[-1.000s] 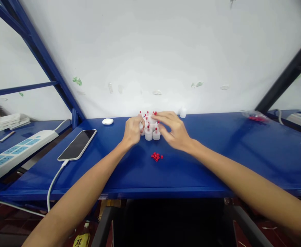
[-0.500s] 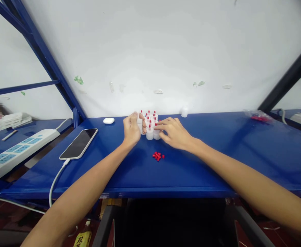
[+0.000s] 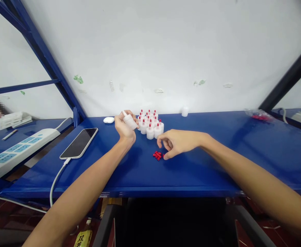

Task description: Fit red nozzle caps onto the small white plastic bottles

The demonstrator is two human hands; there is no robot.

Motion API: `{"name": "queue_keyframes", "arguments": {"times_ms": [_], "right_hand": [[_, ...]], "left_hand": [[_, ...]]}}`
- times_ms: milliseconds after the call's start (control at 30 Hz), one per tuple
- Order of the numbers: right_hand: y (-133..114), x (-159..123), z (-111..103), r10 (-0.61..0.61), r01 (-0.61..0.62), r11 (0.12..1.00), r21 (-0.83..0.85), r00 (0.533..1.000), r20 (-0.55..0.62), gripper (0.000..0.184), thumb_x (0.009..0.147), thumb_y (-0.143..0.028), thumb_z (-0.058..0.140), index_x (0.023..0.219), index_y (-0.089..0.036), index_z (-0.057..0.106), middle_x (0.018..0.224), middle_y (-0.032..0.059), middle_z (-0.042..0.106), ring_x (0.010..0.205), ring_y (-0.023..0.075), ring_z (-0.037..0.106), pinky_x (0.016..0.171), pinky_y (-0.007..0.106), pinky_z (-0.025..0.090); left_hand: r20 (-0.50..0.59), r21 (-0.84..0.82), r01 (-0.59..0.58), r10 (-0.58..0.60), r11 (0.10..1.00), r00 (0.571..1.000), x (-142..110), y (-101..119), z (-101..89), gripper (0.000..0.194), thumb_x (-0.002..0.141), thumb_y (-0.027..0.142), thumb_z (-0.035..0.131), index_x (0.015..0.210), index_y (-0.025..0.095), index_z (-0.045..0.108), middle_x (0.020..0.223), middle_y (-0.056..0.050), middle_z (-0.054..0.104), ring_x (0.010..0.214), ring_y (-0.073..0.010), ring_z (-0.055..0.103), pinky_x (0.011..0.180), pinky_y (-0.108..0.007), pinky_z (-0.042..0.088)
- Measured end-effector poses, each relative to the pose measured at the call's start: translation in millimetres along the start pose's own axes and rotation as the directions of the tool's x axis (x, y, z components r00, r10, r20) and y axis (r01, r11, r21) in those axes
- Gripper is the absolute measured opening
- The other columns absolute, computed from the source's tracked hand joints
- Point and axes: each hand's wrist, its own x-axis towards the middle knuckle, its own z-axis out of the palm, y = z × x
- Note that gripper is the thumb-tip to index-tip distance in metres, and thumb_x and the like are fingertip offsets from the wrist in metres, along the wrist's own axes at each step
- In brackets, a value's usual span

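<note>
My left hand (image 3: 124, 127) is closed around a white squeeze bottle (image 3: 130, 121), tilted, its bare pointed nozzle aimed up and to the left. Several matching bottles (image 3: 150, 132) with red tips stand upright in a tight cluster just right of that hand. In front of them lies a small pile of loose red caps (image 3: 157, 155) on the blue table. My right hand (image 3: 177, 142) hovers beside the pile with fingers apart and curled downward, nothing seen between them. Its thumb tip is by a single red cap, which it partly covers.
A white bottle-like piece (image 3: 184, 111) stands against the wall. On the left lie a phone (image 3: 79, 143) on a cable, a white earbud case (image 3: 108, 120) and a power strip (image 3: 22, 151). A plastic bag with red pieces (image 3: 260, 116) sits at the back right. The table's front edge (image 3: 171, 192) is near.
My left hand has drawn left, away from the cluster, tilting the bottle it holds. My right hand has left the front bottles and come nearer, down to the red caps.
</note>
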Motion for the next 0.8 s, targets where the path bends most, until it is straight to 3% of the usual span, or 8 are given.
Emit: {"name": "queue_keyframes", "arguments": {"times_ms": [133, 300, 433, 467, 600, 667, 733, 800], "right_hand": [[3.0, 3.9, 3.0, 0.020, -0.021, 1.000, 0.001, 0.998, 0.057, 0.033, 0.073, -0.046, 0.079, 0.084, -0.018, 0.066, 0.069, -0.0026, 0.065, 0.058, 0.0108, 0.056, 0.055, 0.024, 0.041], [-0.1, 1.9, 6.0, -0.012, 0.012, 1.000, -0.017, 1.000, 0.013, 0.007, 0.078, -0.024, 0.070, 0.075, -0.018, 0.070, 0.061, -0.0035, 0.064, 0.052, 0.0097, 0.054, 0.052, 0.023, 0.041], [1.0, 0.9, 4.7, -0.124, 0.128, 0.992, 0.015, 0.979, -0.164, 0.004, 0.074, -0.015, 0.066, 0.074, -0.017, 0.068, 0.058, -0.0047, 0.060, 0.051, 0.0088, 0.052, 0.052, 0.023, 0.041], [1.0, 1.1, 4.3, -0.149, 0.161, 0.987, 0.029, 0.957, -0.251, 0.004, 0.074, -0.014, 0.065, 0.074, -0.017, 0.067, 0.058, -0.0051, 0.058, 0.051, 0.0085, 0.051, 0.053, 0.023, 0.041], [-0.2, 3.2, 5.3, -0.192, 0.281, 0.956, 0.084, 0.817, -0.543, 0.004, 0.073, -0.014, 0.062, 0.074, -0.017, 0.063, 0.056, -0.0059, 0.054, 0.052, 0.0083, 0.048, 0.054, 0.024, 0.042], [-0.3, 5.3, 7.4, -0.211, 0.324, 0.945, 0.044, 0.707, -0.675, 0.002, 0.074, -0.015, 0.061, 0.075, -0.017, 0.062, 0.059, -0.0048, 0.056, 0.054, 0.0089, 0.049, 0.055, 0.025, 0.043], [0.2, 7.9, 10.0, -0.241, 0.333, 0.942, -0.043, 0.582, -0.776, 0.002, 0.075, -0.017, 0.060, 0.077, -0.018, 0.061, 0.060, -0.0040, 0.057, 0.055, 0.0093, 0.051, 0.055, 0.024, 0.044], [1.4, 10.7, 12.5, -0.283, 0.318, 0.939, -0.128, 0.508, -0.813, 0.004, 0.077, -0.017, 0.060, 0.080, -0.018, 0.061, 0.062, -0.0038, 0.059, 0.055, 0.0092, 0.052, 0.055, 0.024, 0.044]], "left_hand": [[0.133, 0.099, -0.098, 0.084, 0.990, 0.987, -2.2, -4.3, 0.4, 0.022, 0.081, 0.038, 0.047, 0.079, 0.018, 0.058, 0.059, 0.000, 0.053, 0.044, -0.0117, 0.049, 0.034, -0.020, 0.031], [0.286, 0.265, -0.150, 0.071, 0.952, 0.956, -7.8, -11.2, 0.0, 0.030, 0.087, 0.045, 0.047, 0.091, 0.019, 0.060, 0.072, -0.003, 0.060, 0.051, -0.0121, 0.051, 0.040, -0.022, 0.036], [0.377, 0.424, -0.239, 0.070, 0.874, 0.924, -13.8, -11.1, -3.8, 0.025, 0.088, 0.038, 0.040, 0.084, 0.019, 0.056, 0.061, 0.001, 0.052, 0.047, -0.0122, 0.046, 0.043, -0.023, 0.033], [0.458, 0.486, -0.308, 0.062, 0.818, 0.887, -15.1, -10.3, -5.2, 0.025, 0.087, 0.036, 0.040, 0.081, 0.019, 0.057, 0.059, 0.002, 0.052, 0.048, -0.0123, 0.045, 0.046, -0.024, 0.034], [0.762, 0.568, -0.636, -0.041, 0.523, 0.646, -17.5, -6.7, -10.0, 0.027, 0.087, 0.029, 0.040, 0.073, 0.016, 0.060, 0.057, 0.002, 0.054, 0.052, -0.0124, 0.047, 0.057, -0.026, 0.037], [0.786, 0.560, -0.672, -0.051, 0.485, 0.617, -17.0, -6.2, -11.1, 0.029, 0.087, 0.027, 0.037, 0.075, 0.016, 0.061, 0.056, 0.002, 0.053, 0.052, -0.0127, 0.047, 0.058, -0.027, 0.036], [0.775, 0.566, -0.660, -0.047, 0.495, 0.630, -16.2, -6.5, -11.9, 0.030, 0.087, 0.027, 0.036, 0.078, 0.016, 0.062, 0.055, 0.002, 0.053, 0.051, -0.0132, 0.048, 0.057, -0.027, 0.036], [0.767, 0.567, -0.643, -0.046, 0.515, 0.640, -15.7, -6.8, -12.6, 0.029, 0.086, 0.028, 0.036, 0.076, 0.016, 0.061, 0.054, 0.002, 0.053, 0.052, -0.0137, 0.048, 0.057, -0.027, 0.036]]}}
